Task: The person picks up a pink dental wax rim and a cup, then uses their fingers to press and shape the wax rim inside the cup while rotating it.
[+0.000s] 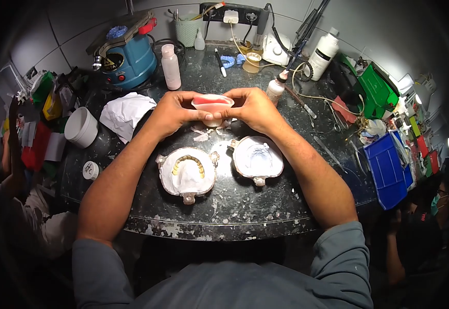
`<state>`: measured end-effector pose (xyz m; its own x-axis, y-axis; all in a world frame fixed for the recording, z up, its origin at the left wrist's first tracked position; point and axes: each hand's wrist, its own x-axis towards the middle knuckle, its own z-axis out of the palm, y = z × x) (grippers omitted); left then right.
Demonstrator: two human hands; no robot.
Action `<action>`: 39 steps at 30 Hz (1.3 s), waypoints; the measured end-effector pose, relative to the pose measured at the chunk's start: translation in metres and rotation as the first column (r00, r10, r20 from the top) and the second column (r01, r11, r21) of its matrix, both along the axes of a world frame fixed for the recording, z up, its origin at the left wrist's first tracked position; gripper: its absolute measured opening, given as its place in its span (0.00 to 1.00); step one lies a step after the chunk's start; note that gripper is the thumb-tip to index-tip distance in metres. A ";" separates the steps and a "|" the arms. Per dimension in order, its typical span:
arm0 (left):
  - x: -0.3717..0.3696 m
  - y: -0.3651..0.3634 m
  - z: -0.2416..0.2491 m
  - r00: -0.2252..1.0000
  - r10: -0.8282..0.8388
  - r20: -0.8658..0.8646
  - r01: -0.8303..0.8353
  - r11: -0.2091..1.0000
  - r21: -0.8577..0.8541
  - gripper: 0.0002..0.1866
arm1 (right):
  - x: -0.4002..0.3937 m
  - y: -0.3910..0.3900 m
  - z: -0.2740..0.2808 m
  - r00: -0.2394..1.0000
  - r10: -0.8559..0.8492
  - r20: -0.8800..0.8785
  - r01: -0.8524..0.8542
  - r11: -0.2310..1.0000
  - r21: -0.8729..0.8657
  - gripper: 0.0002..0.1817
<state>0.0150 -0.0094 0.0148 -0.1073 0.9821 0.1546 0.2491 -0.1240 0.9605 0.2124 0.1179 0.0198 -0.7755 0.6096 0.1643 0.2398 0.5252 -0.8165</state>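
Note:
My left hand point(175, 114) and my right hand point(255, 107) grip a small pale rubber mixing bowl point(213, 106) from both sides, thumbs on its near wall. Pink material lines the inside of the bowl. Pale pink scraps point(201, 136) lie on the bench just below it. Between my forearms rest two metal dental flask halves. The left flask half point(188, 200) holds white plaster with a horseshoe of gold-coloured teeth shapes. White plaster with a bluish, shiny middle fills the right flask half point(259, 181).
A blue machine point(130, 64), a crumpled white sheet point(126, 114) and a white tub point(81, 127) stand left. Behind my hands are a pink bottle point(171, 67) and a dropper bottle point(275, 90). Rightward lie metal tools point(329, 150), a green bin point(376, 87) and a blue bin point(386, 170). People sit on both sides.

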 end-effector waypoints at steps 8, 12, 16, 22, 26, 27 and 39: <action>0.001 0.001 -0.008 0.997 -0.067 0.037 0.066 0.997 0.039 0.32 | 0.004 -0.005 0.000 0.978 0.115 -0.173 -0.132 0.987 -0.087 0.38; 0.004 -0.002 -0.006 0.999 -0.010 -0.051 0.018 0.988 0.152 0.31 | 0.009 -0.005 0.007 0.954 0.166 -0.249 -0.123 0.976 0.180 0.39; 0.006 -0.004 -0.001 0.979 0.072 -0.189 -0.023 0.969 0.248 0.30 | 0.011 -0.003 0.013 0.917 0.260 -0.302 -0.170 0.941 0.292 0.34; 0.008 -0.004 -0.001 0.967 0.061 -0.249 0.016 0.956 0.294 0.30 | 0.012 -0.009 0.015 0.915 0.291 -0.278 -0.111 0.846 0.521 0.26; 0.010 -0.005 0.001 0.980 0.042 -0.196 0.018 0.956 0.293 0.27 | 0.009 -0.014 0.020 0.859 0.367 -0.357 -0.137 0.837 0.529 0.26; 0.009 -0.006 0.004 0.998 -0.037 -0.058 0.051 0.964 0.259 0.26 | 0.008 -0.016 0.021 0.844 0.326 -0.426 -0.128 0.894 0.430 0.29; 0.019 -0.008 0.003 0.998 -0.055 -0.009 0.055 0.956 0.288 0.49 | 0.004 -0.018 0.016 0.897 0.332 -0.292 -0.279 0.937 0.208 0.37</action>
<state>0.0339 -0.0174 0.0174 -0.0538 0.9005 0.4316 0.2352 -0.4086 0.8819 0.2161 0.1001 0.0354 -0.8097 0.2967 0.5063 -0.2113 0.6575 -0.7232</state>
